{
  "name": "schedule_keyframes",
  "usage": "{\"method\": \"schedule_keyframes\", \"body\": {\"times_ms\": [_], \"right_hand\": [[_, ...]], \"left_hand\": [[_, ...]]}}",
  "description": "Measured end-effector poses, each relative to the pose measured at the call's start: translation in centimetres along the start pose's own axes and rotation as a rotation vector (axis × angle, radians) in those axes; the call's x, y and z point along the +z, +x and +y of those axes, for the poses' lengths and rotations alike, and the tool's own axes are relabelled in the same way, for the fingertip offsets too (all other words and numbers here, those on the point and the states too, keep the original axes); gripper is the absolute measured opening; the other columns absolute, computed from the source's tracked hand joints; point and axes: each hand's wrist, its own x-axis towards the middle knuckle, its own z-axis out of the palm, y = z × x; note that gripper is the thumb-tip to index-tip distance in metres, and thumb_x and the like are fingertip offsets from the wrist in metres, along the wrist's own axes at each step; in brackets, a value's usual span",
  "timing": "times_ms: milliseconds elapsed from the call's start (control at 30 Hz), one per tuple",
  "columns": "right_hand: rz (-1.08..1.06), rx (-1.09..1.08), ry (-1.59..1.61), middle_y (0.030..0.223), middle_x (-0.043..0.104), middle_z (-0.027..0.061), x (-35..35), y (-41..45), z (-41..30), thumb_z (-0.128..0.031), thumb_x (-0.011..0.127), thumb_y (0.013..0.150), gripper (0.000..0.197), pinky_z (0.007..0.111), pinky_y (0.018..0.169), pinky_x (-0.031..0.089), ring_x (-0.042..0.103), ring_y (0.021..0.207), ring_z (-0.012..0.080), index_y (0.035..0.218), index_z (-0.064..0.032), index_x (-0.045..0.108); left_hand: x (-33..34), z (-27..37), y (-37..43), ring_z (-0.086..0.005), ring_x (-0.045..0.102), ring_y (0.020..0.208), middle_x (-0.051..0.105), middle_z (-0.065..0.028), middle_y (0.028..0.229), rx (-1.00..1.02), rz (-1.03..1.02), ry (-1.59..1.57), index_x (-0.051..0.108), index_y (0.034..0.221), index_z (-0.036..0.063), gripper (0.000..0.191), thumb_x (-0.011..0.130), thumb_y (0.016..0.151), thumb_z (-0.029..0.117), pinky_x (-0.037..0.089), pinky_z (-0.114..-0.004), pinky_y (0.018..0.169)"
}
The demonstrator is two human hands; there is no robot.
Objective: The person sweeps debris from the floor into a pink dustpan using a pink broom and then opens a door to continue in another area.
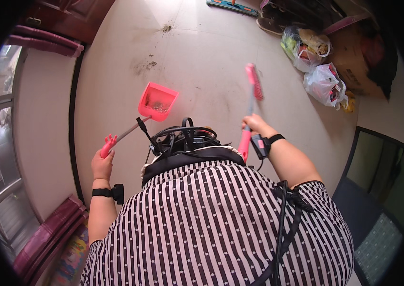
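Note:
My left hand [102, 164] grips the pink end of the long handle of a pink dustpan [159, 102]. The pan is at the floor left of centre, with dark debris in it. My right hand [255, 123] is closed around the handle of a pink broom [250, 77], whose bristle head is to the right of the dustpan and apart from it. Clumps of dark dirt [151, 65] are scattered on the pale floor beyond the dustpan, and another dirt patch [167, 28] lies farther off.
A flat mop head [232, 6] is at the top, near a shoe [269, 26]. Filled plastic bags [325, 85] and a cardboard box [352, 66] stand at the right. A window [0, 143] with purple curtains [50, 243] is at the left. Black cables [187, 134] hang at my waist.

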Motion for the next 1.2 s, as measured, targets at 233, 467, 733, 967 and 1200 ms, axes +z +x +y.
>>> {"method": "schedule_keyframes", "body": {"times_ms": [233, 467, 733, 967, 1200], "right_hand": [[-0.226, 0.065, 0.154, 0.067, 0.049, 0.0, 7.5, -3.5, -5.9, -0.001, 0.052, 0.088, 0.084, 0.027, 0.044, 0.043, 0.047, 0.05, 0.008, 0.155, -0.0151, 0.003], [-0.069, -0.088, 0.179, 0.068, 0.05, 0.0023, 2.6, -9.3, -1.1, -0.004, 0.053, 0.091, 0.076, 0.03, 0.044, 0.041, 0.047, 0.049, 0.0111, 0.155, -0.017, 0.015], [0.209, 0.12, 0.36, 0.065, 0.047, -0.002, -7.4, -15.3, 2.5, -0.009, 0.053, 0.093, 0.076, 0.027, 0.044, 0.04, 0.045, 0.049, 0.0079, 0.154, -0.0264, 0.011], [0.181, 0.273, 0.476, 0.058, 0.044, -0.0047, -8.3, -13.5, 8.0, -0.01, 0.051, 0.094, 0.011, 0.027, 0.043, 0.04, 0.046, 0.048, 0.0081, 0.097, -0.0144, 0.042], [-0.201, 0.098, 0.58, 0.068, 0.046, 0.0009, 3.8, -11.3, 3.3, 0.0, 0.047, 0.091, 0.036, 0.034, 0.045, 0.044, 0.048, 0.05, 0.0117, 0.121, -0.0153, 0.035]], "left_hand": [[-1.8, 0.3, 3.5, -0.0118, 0.056, 0.054, 0.06, -0.0023, 0.068, -0.018, 0.039, 0.131, 0.066, 0.098, 0.0037, 0.028, 0.074, 0.082, 0.026, 0.046, -0.029, 0.052], [-2.4, 1.2, 7.3, -0.0111, 0.054, 0.051, 0.058, -0.0012, 0.067, -0.024, 0.034, 0.122, 0.066, 0.103, 0.0039, 0.029, 0.071, 0.085, 0.025, 0.045, -0.028, 0.049], [-0.6, 4.0, 8.1, -0.014, 0.059, 0.054, 0.061, -0.0047, 0.069, 0.015, -0.002, 0.164, 0.066, 0.098, 0.0029, 0.032, 0.073, 0.082, 0.029, 0.049, -0.03, 0.052], [-0.2, 4.0, 7.2, -0.0141, 0.058, 0.054, 0.062, -0.005, 0.069, 0.096, -0.083, 0.178, 0.066, 0.097, 0.0029, 0.031, 0.073, 0.082, 0.029, 0.048, -0.03, 0.052], [-0.9, 5.3, 6.7, -0.0126, 0.057, 0.054, 0.061, -0.004, 0.068, 0.144, -0.19, 0.172, 0.066, 0.096, 0.0037, 0.029, 0.074, 0.082, 0.027, 0.047, -0.029, 0.052]]}}
